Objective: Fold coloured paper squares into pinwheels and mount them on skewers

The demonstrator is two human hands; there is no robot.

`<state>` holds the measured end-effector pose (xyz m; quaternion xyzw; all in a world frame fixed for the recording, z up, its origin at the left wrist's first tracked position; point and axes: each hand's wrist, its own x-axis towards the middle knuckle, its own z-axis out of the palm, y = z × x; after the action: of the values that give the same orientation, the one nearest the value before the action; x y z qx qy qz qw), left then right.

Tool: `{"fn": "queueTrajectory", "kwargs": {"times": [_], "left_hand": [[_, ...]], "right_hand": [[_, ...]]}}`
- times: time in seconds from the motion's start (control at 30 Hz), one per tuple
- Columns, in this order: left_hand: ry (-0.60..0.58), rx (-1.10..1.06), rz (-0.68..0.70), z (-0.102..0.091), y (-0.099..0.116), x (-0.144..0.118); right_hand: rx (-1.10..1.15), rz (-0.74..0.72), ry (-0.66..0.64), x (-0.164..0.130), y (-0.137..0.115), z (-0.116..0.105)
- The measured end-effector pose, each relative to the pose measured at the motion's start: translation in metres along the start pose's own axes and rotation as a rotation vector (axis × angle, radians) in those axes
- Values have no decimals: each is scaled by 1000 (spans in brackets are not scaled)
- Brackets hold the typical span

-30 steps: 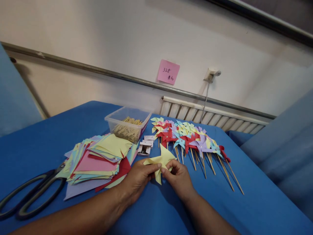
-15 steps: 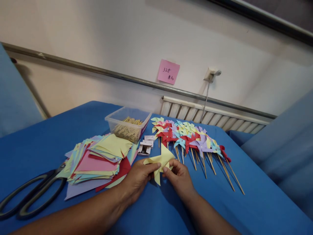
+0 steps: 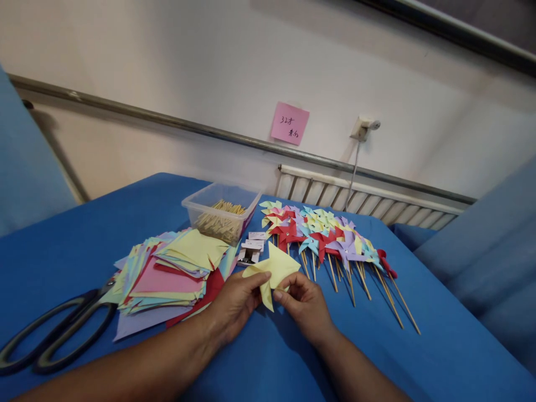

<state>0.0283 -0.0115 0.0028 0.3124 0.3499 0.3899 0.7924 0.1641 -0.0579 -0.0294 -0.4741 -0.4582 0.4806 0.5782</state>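
Note:
Between my two hands is a pale yellow paper pinwheel [image 3: 283,264], partly folded, held above the blue cloth. My left hand [image 3: 240,296] pinches its left side, the thumb lying over the folded corners near the centre. On the lower right, my right hand [image 3: 304,301] grips an edge of the same paper between thumb and fingers. Just beyond the paper are small white boxes [image 3: 253,245], the nearest one open with small dark items inside. A stack of coloured paper sheets [image 3: 167,285] lies left of my left hand.
Large dark-handled scissors [image 3: 71,329] lie at the left by the paper stack. Behind it stands a clear plastic box [image 3: 201,215] of short wooden sticks. Finished pinwheels [image 3: 322,240] on sticks are piled at the right. A radiator [image 3: 326,192] runs along the wall.
The right-hand flap has opened out from the pinwheel's centre, and my right thumb has come away from the middle. My left hand still pinches the paper.

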Motion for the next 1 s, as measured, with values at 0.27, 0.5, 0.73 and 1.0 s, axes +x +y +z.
{"fn": "queueTrajectory", "kwargs": {"times": [0.27, 0.5, 0.73, 1.0], "left_hand": [[-19, 2, 11, 1, -2, 0], [-102, 51, 6, 2, -2, -1], [-98, 62, 3, 2, -4, 0], [-97, 109, 6, 1, -5, -1]], "right_hand": [[-69, -53, 69, -3, -11, 1], [-116, -47, 173, 1, -5, -2], [-298, -119, 182, 1, -6, -5], [-293, -59, 129, 2, -6, -7]]}}
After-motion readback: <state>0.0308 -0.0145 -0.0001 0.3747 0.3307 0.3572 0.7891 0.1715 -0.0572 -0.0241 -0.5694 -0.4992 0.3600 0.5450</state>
